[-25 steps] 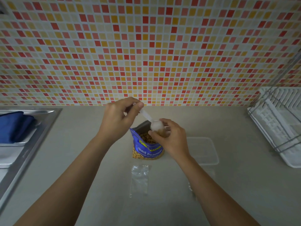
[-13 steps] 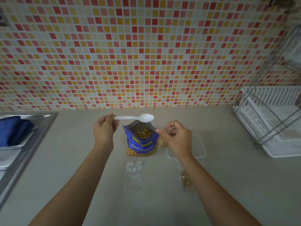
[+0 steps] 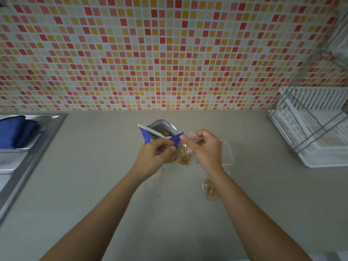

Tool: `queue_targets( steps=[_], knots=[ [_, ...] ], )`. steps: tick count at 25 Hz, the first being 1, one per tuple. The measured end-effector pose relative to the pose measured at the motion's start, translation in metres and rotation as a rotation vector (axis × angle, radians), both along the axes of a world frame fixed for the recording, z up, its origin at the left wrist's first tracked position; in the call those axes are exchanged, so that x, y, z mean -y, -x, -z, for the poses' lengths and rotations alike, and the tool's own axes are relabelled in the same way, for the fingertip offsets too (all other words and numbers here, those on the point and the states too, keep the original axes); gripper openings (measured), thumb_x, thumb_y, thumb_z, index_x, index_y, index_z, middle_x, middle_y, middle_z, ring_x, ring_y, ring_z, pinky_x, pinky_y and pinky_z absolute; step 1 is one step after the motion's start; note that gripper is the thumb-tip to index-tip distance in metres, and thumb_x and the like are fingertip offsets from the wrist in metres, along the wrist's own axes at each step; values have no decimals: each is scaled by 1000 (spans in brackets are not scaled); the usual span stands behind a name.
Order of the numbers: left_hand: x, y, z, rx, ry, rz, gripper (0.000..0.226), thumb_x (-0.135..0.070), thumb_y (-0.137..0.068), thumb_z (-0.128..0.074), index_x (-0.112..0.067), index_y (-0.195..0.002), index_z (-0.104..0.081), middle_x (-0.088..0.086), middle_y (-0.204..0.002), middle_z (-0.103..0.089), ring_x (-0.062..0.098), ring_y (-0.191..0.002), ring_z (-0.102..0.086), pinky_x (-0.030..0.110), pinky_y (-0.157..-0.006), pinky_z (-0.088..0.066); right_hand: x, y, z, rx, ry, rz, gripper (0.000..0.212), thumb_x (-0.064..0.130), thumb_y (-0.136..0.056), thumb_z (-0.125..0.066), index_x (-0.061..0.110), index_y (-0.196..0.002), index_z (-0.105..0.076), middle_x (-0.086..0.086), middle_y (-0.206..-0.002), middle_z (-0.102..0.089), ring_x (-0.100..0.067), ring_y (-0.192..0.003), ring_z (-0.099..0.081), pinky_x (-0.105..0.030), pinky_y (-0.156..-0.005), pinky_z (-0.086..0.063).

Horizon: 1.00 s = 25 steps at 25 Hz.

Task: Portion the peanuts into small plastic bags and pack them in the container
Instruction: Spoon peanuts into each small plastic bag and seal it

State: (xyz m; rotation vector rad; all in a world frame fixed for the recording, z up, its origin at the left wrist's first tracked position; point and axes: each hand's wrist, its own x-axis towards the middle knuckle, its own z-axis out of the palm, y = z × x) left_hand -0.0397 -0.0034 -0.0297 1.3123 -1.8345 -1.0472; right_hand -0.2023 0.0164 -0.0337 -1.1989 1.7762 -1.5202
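Observation:
The blue peanut bag (image 3: 150, 137) stands open at the middle of the counter. A white plastic spoon (image 3: 148, 129) rests in its mouth, with the handle sticking out to the upper left. My left hand (image 3: 153, 159) is curled against the bag's front. Blur hides whether it grips anything. My right hand (image 3: 206, 148) pinches the top of a small plastic bag (image 3: 185, 155) partly filled with peanuts, which hangs just right of the peanut bag. The clear container (image 3: 228, 157) lies behind my right hand. A filled small bag (image 3: 211, 189) lies on the counter by my right forearm.
An empty clear bag (image 3: 156, 178) lies faintly under my left wrist. A steel sink (image 3: 28, 147) with a blue cloth (image 3: 13, 130) is at the left. A white dish rack (image 3: 316, 129) stands at the right. The tiled wall rises behind the counter.
My left hand tipped the spoon over the small bag, then lifted it away. The spoon now rests in the peanut bag and my left hand has dropped to the bag's front.

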Motion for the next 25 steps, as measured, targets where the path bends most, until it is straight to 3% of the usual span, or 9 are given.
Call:
queue_targets(
  steps=[2, 4, 8, 11, 13, 14, 16, 20, 25],
  knots=[
    [-16, 15, 23, -101, -209, 140, 21, -24, -79, -71, -14, -97, -67, 1, -85, -68, 9, -79, -64, 24, -80, -51, -7, -1, 7, 55, -72, -36, 31, 32, -64, -82, 19, -61, -54, 9, -55, -56, 2, -46, -48, -12, -52, -40],
    [-23, 23, 46, -250, -319, 93, 12, -17, -80, -70, -10, -89, -65, 10, -82, -65, 23, -80, -61, 39, -81, -51, -14, 6, 18, 194, -164, -121, 18, 31, -72, -76, 22, -76, -61, 8, -67, -63, 4, -55, -54, -14, -58, -45],
    [-30, 27, 80, -357, -545, 53, 12, -16, -85, -64, -4, -86, -66, 12, -83, -59, 21, -82, -52, 35, -81, -44, -37, 31, 50, 299, -378, -268, 11, 25, -85, -63, 25, -96, -62, 0, -92, -68, -14, -84, -64, -28, -76, -52],
    [-39, 33, 102, -310, -653, 129, 24, -20, -83, -63, 4, -81, -62, 11, -78, -52, 19, -77, -47, 33, -76, -40, -51, 36, 82, 185, -459, -230, 6, 18, -81, -69, 20, -87, -67, -3, -83, -69, -15, -75, -64, -22, -69, -51],
    [-45, 36, 107, -285, -689, 77, 10, -11, -83, -62, -4, -76, -62, 6, -69, -52, 13, -65, -49, 24, -67, -42, -56, 32, 102, 82, -462, -148, 6, 17, -79, -71, 17, -84, -69, -7, -83, -72, -15, -75, -66, -18, -71, -49],
    [-48, 37, 110, -252, -668, 29, 5, -6, -81, -63, -11, -80, -64, 2, -68, -56, 11, -63, -53, 23, -63, -45, -58, 30, 109, 32, -455, -114, 7, 16, -78, -71, 14, -85, -70, -8, -84, -72, -14, -75, -66, -12, -69, -47],
    [-49, 40, 120, -119, -551, -64, 27, -2, -76, -66, -18, -98, -64, 2, -73, -65, 15, -68, -60, 28, -68, -53, -62, 29, 117, -92, -450, -78, 10, 15, -79, -70, 9, -87, -70, -8, -85, -73, -14, -76, -66, -6, -65, -43],
    [-54, 51, 133, 145, -292, -58, 40, -3, -77, -64, -14, -115, -62, 11, -84, -71, 16, -73, -61, 6, -65, -41, -66, 26, 123, -337, -559, -7, 13, 20, -82, -66, 11, -91, -68, -4, -88, -74, -18, -82, -67, -19, -66, -40],
    [-54, 58, 138, 247, -173, -8, 40, -6, -77, -63, -9, -117, -63, 14, -101, -70, 26, -88, -65, 15, -80, -41, -59, 26, 125, -413, -598, 25, 17, 20, -82, -64, 10, -96, -68, -7, -94, -73, -23, -89, -67, -25, -73, -46]
  ],
)
